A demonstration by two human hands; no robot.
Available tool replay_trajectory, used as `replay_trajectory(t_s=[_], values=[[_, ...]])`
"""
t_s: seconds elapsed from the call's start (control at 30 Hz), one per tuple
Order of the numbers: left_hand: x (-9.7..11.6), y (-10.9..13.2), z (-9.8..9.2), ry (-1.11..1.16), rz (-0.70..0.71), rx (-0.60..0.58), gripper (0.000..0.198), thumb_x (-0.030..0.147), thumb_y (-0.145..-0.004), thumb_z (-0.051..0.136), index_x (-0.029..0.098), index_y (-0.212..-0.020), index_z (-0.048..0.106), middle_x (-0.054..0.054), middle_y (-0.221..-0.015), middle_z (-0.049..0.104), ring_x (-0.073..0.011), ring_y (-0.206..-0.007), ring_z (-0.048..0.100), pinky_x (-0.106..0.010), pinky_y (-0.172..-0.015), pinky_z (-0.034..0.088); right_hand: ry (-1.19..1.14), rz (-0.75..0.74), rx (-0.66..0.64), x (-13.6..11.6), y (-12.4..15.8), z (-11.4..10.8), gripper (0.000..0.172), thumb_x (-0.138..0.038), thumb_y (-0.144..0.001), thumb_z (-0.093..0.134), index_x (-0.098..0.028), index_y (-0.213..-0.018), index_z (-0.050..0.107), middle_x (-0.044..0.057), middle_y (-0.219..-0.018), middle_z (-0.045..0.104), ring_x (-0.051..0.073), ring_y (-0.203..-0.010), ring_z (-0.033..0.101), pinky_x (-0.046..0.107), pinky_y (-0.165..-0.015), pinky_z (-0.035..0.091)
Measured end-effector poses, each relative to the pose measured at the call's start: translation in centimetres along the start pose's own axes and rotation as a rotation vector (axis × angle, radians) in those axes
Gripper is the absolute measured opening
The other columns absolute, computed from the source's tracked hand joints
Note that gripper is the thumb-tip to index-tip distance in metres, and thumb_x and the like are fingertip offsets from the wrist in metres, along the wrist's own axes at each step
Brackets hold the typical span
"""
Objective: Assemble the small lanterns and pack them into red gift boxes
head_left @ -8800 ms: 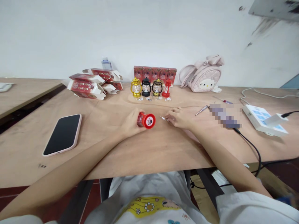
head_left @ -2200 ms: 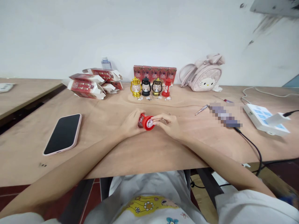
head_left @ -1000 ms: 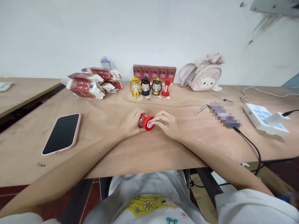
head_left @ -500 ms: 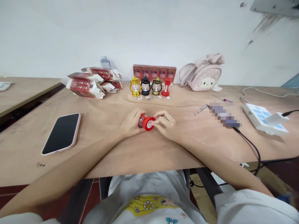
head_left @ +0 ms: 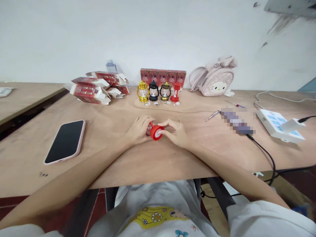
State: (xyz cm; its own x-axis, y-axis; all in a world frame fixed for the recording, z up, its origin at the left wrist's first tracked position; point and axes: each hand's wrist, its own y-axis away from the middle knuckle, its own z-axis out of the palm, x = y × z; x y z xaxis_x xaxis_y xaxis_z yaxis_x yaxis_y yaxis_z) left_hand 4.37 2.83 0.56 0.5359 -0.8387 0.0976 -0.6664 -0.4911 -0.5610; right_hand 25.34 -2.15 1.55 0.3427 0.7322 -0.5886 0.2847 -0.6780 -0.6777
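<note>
The red lantern [head_left: 156,132] is over the middle of the tabletop [head_left: 158,164], tipped so its round base faces the wearer. The left hand [head_left: 138,131] curls firmly around its clear body, hiding much of it. The right hand [head_left: 175,134] rests its thumb on the pale disc in the base, forefinger at the red rim; whether the two pinch something or only press, I cannot tell.

Beyond the hands, a gold lantern [head_left: 142,92], a black lantern [head_left: 153,92], a black-and-gold lantern [head_left: 165,92] and a second red lantern [head_left: 175,92] stand upright in a row, small flat pieces [head_left: 162,103] lying before them. They partly cover five upright red boxes [head_left: 163,75] against the wall. To the right sits a pink bag [head_left: 219,82]; nearer lie a screwdriver [head_left: 212,116], another slim tool [head_left: 240,106], a blurred-out device [head_left: 237,121] with a black cable, and a white power strip [head_left: 278,128] carrying a plugged-in adapter [head_left: 292,126]. A phone [head_left: 65,141] lies beside the left forearm.

Opened cartons [head_left: 91,90] lie heaped at back left, flaps out, their insides hidden from here. The bottle [head_left: 111,66] behind them is capped; its contents are unclear. Inside the standing lanterns' clear globes, small pale shapes show.
</note>
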Motion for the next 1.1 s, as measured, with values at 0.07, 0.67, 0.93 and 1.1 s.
replay_trajectory(t_s=[0.07, 0.67, 0.93, 1.1], values=[[0.0, 0.0, 0.0, -0.022, 0.008, 0.004, 0.053, 0.048, -0.080, 0.062, 0.014, -0.119, 0.048, -0.014, -0.111, 0.062, -0.0274, -0.100, 0.060, -0.038, -0.082, 0.046, -0.006, -0.019, 0.011, 0.0, 0.0, 0.1, 0.018, -0.035, -0.084, 0.069, -0.018, -0.090, 0.066, 0.004, -0.092, 0.074, 0.017, -0.086, 0.070, 0.029, -0.076, 0.055], [0.0, -0.2, -0.1, 0.077, -0.031, -0.007, 0.056, 0.048, -0.074, 0.068, 0.016, -0.116, 0.049, -0.012, -0.111, 0.061, -0.0273, -0.101, 0.061, -0.040, -0.084, 0.049, 0.366, -0.434, -0.059, 1.2, 0.2, -1.1, 0.027, -0.023, -0.094, 0.055, -0.014, -0.120, 0.056, 0.011, -0.105, 0.072, 0.019, -0.093, 0.069, 0.034, -0.082, 0.059], [-0.1, -0.2, 0.2, 0.085, 0.033, 0.068, 0.051, 0.046, -0.077, 0.067, 0.015, -0.113, 0.049, -0.013, -0.108, 0.061, -0.0280, -0.100, 0.061, -0.040, -0.082, 0.051, 0.527, -0.481, -0.065, 1.2, 0.3, -0.9, 0.029, -0.025, -0.098, 0.047, -0.011, -0.122, 0.057, 0.014, -0.106, 0.072, 0.021, -0.096, 0.070, 0.037, -0.087, 0.058], [-0.3, -0.2, 0.3, 0.095, 0.040, 0.075, 0.050, 0.046, -0.077, 0.065, 0.016, -0.113, 0.048, -0.012, -0.108, 0.061, -0.0270, -0.099, 0.061, -0.040, -0.082, 0.051, 0.537, -0.472, -0.064, 1.1, 0.3, -0.6, 0.030, -0.023, -0.099, 0.043, -0.010, -0.122, 0.056, 0.015, -0.108, 0.071, 0.022, -0.098, 0.069, 0.038, -0.087, 0.058]])
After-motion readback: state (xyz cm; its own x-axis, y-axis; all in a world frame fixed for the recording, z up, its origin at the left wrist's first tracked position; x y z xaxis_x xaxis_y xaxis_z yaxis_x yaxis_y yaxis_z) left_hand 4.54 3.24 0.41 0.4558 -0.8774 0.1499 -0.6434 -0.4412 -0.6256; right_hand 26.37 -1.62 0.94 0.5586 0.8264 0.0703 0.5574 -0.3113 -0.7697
